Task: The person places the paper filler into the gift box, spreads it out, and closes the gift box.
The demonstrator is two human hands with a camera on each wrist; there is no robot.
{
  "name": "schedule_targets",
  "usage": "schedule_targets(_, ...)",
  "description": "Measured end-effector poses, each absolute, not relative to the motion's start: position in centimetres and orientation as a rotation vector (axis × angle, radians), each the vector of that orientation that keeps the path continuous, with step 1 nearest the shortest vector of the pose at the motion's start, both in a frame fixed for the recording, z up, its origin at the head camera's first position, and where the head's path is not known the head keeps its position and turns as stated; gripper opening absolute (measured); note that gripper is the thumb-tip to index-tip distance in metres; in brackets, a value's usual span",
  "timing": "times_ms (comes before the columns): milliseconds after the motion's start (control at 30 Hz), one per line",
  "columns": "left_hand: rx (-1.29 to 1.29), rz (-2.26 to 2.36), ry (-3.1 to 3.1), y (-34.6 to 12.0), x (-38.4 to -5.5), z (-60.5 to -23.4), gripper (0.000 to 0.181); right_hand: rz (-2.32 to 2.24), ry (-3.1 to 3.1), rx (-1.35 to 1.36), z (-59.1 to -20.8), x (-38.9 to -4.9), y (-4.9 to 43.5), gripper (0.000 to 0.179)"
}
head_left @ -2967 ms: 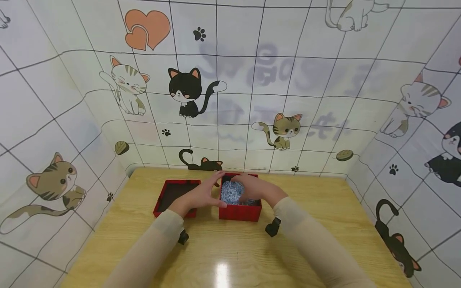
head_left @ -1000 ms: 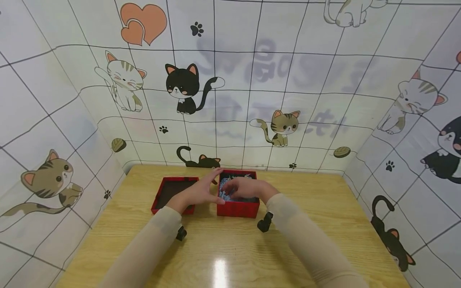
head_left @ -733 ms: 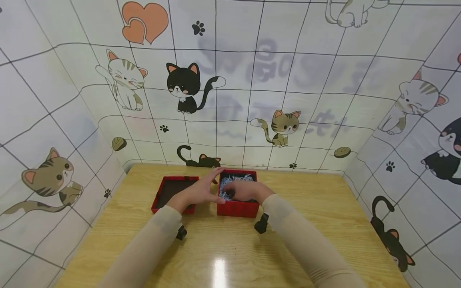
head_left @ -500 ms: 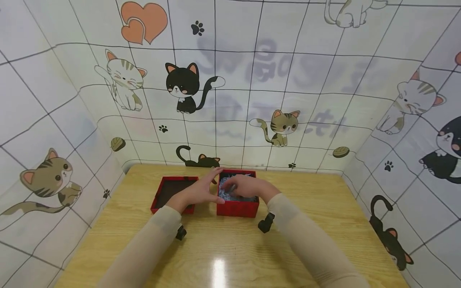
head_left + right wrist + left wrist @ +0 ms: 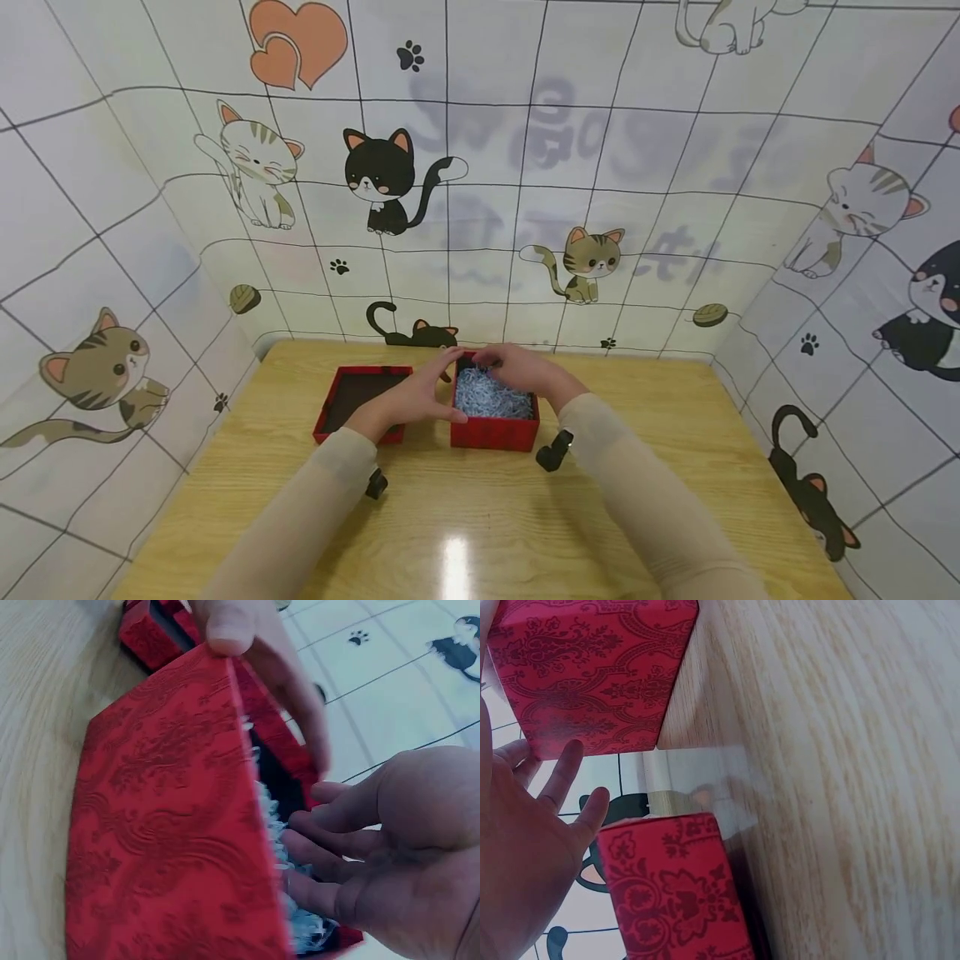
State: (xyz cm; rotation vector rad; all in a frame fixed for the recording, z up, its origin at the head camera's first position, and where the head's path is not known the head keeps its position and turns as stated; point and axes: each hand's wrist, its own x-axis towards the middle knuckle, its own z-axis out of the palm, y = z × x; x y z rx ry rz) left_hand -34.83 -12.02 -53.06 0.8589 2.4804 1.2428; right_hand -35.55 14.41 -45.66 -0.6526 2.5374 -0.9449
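A red patterned box [image 5: 495, 433] stands near the back of the table, filled with pale blue shredded paper [image 5: 491, 397]. At its left side is my left hand [image 5: 412, 398], thumb on the front corner and index finger reaching to the back corner. The left wrist view shows the other fingers of that hand spread and fairly straight beside the box wall. My right hand [image 5: 525, 372] is over the box's back right part. In the right wrist view, its loosely bent fingers [image 5: 322, 892] touch the shredded paper; nothing gripped is visible between them.
Left of the box lies a shallow red lid [image 5: 360, 400] with a dark inside, partly behind the left hand. The light wooden table [image 5: 450, 500] meets a white cat-print curtain [image 5: 495, 208] at the back and sides.
My right hand has moved from low inside the box up toward its back rim, uncovering the shredded paper, which now looks spread more evenly. The left hand stays at the box's left side.
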Motion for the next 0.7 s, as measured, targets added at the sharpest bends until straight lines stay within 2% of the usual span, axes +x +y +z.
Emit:
schedule_targets(233, 0.855, 1.226, 2.491, -12.0, -34.8, -52.9, 0.122, -0.909, 2.454, -0.532, -48.2, -36.0, 13.2, 0.055)
schedule_targets(400, 0.838, 1.223, 2.492, -12.0, -34.8, -52.6, 0.124, -0.863, 2.454, -0.519, -48.2, -35.8, 12.9, 0.057)
schedule_targets(533, 0.839, 1.212, 2.49, -12.0, -34.8, -52.7, 0.124, -0.875, 2.488, -0.544, -47.2, -35.3, 13.2, 0.053)
schedule_targets(700, 0.838, 1.23, 2.468, -11.9, -34.8, -52.8, 0.123, -0.957, 2.604, -0.652, -45.3, -34.6, 13.3, 0.039)
